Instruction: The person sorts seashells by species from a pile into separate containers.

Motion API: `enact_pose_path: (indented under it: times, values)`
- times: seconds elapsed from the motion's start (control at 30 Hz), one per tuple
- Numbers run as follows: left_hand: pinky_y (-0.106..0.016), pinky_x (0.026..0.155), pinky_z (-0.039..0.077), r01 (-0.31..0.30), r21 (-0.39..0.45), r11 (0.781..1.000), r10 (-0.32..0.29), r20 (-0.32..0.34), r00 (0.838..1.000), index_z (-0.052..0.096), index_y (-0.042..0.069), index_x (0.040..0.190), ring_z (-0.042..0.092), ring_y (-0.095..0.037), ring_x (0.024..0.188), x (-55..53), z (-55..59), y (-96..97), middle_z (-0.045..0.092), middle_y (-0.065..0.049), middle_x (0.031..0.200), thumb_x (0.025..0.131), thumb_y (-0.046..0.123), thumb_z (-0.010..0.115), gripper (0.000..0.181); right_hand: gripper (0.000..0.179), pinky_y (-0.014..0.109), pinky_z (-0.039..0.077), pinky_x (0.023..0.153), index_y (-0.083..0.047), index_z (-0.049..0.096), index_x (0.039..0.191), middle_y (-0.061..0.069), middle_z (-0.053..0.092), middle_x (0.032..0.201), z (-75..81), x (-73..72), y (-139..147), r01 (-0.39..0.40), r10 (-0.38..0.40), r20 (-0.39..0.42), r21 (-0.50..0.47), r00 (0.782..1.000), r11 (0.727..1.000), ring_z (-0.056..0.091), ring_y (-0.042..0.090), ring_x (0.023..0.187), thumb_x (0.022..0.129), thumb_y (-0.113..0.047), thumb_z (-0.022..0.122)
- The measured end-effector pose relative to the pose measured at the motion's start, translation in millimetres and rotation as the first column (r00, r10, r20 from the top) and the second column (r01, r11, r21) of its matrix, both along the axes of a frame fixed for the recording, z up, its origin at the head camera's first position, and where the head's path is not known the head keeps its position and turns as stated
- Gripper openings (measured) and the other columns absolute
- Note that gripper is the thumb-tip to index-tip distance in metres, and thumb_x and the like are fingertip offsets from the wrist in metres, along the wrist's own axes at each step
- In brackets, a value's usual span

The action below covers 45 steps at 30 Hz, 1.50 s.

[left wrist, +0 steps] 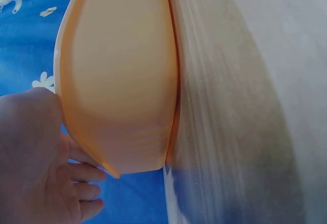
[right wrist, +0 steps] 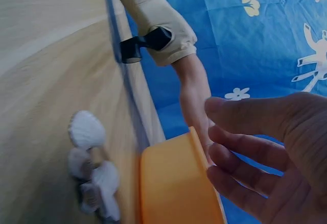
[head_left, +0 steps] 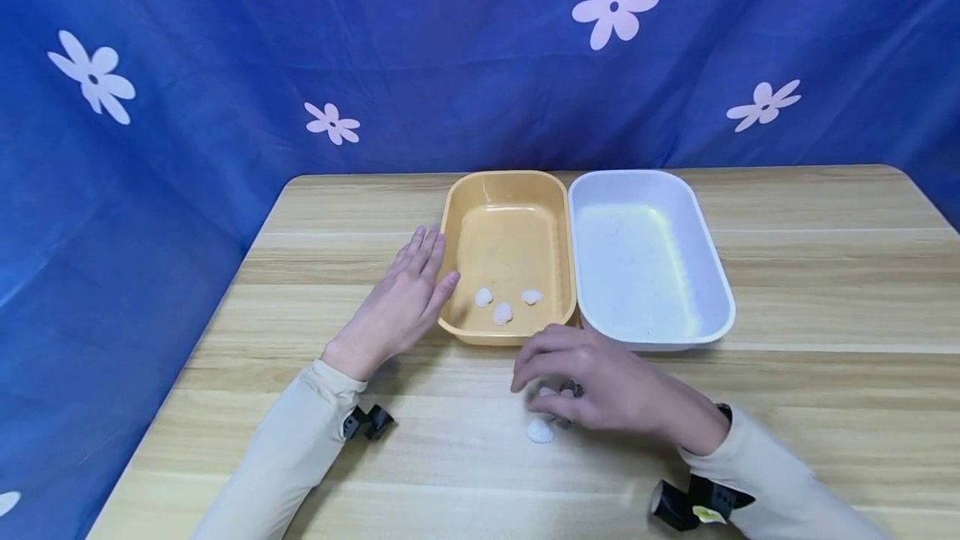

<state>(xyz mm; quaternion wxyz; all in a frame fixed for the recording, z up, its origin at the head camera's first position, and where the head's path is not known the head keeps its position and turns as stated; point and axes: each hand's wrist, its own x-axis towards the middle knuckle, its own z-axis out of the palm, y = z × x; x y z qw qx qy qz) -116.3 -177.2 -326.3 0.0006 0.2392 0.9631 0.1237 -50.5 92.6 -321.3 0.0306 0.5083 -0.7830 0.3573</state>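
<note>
My left hand point(head_left: 397, 302) lies along the left rim of the orange plastic tray point(head_left: 510, 248), fingers straight and thumb at the edge. Inside the tray, toward its near end, are three pale seashells point(head_left: 502, 312). My right hand point(head_left: 600, 377) hovers over the table just in front of the tray, fingers loosely bent. The right wrist view shows a gap between thumb and fingers with nothing in it. Beneath that hand sits a small cluster of shells: a white ribbed scallop shell point(right wrist: 87, 129), other pale ones and a darker, greyish shell point(right wrist: 89, 198). In the head view the hand partly hides them.
A white plastic tray point(head_left: 633, 273) stands close against the orange tray's right side. Both are near the back edge of the wooden table point(head_left: 825, 290). Behind hangs a blue curtain point(head_left: 465, 48) with white flowers. Each wrist wears a black camera point(head_left: 675, 507).
</note>
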Motion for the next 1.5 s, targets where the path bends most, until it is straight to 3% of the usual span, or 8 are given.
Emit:
enact_pose_path:
  times: [0.23,0.4,0.6,0.9,1.1,1.5]
  values:
    - [-0.046,0.120,0.008,-0.003,-0.004,1.000,0.003,0.005,1.000,0.016,-0.009,0.149,0.002,-0.034,0.147,-0.6,-0.3,0.1,0.011,-0.025,0.157,0.105,0.043,0.021,0.068,0.019,0.024,0.049,0.088,-0.015,0.072,0.099,-0.006,0.063,0.106,-11.9,5.6,5,-0.049,0.040,0.059,0.165,0.997,0.985,0.055,0.008,0.100,0.081,-0.010,0.076]
    - [-0.046,0.120,0.010,-0.002,-0.004,1.000,0.002,-0.006,1.000,0.017,-0.009,0.149,0.004,-0.034,0.147,-1.0,-0.4,0.8,0.012,-0.025,0.157,0.105,0.044,0.020,0.069,0.024,0.027,0.048,0.091,-0.016,0.072,0.100,-0.007,0.062,0.109,-21.4,7.7,6,-0.062,0.062,0.009,0.265,0.998,0.962,0.053,0.011,0.106,0.076,-0.009,0.076]
    - [-0.048,0.119,0.011,0.000,-0.005,1.000,0.000,-0.005,1.000,0.017,-0.009,0.149,0.005,-0.036,0.147,-1.7,-1.1,0.9,0.013,-0.025,0.157,0.105,0.043,0.020,0.068,0.026,0.031,0.047,0.095,-0.017,0.073,0.098,-0.003,0.062,0.112,-31.8,10.8,5,-0.055,0.080,-0.068,0.310,0.994,0.949,0.051,0.015,0.109,0.075,-0.005,0.073]
    - [-0.048,0.119,0.011,-0.004,-0.007,1.000,0.004,-0.002,1.000,0.017,-0.009,0.149,0.003,-0.034,0.147,-0.7,-2.2,-0.2,0.013,-0.025,0.157,0.105,0.043,0.021,0.068,0.014,0.040,0.042,0.104,-0.020,0.069,0.092,0.000,0.055,0.128,-36.2,14.9,3,0.002,0.008,-0.027,0.356,1.000,0.934,0.046,0.020,0.124,0.078,-0.019,0.074]
    - [-0.046,0.120,0.010,-0.007,-0.004,1.000,0.007,0.000,1.000,0.017,-0.009,0.149,0.005,-0.036,0.146,-0.7,-1.7,-0.1,0.012,-0.024,0.157,0.105,0.044,0.020,0.069,0.021,0.041,0.041,0.105,-0.020,0.065,0.089,0.000,0.054,0.129,-39.8,17.2,3,0.045,-0.033,-0.042,0.337,0.999,0.940,0.045,0.021,0.125,0.075,-0.030,0.077]
    - [-0.045,0.120,0.008,-0.014,-0.009,1.000,0.014,0.012,1.000,0.016,-0.008,0.150,0.003,-0.034,0.147,-0.7,-1.5,0.0,0.010,-0.022,0.158,0.105,0.046,0.019,0.070,0.023,0.041,0.042,0.104,-0.018,0.062,0.085,0.001,0.057,0.122,-49.9,16.5,2,0.019,0.011,-0.142,0.211,0.990,0.977,0.048,0.023,0.119,0.070,-0.025,0.077]
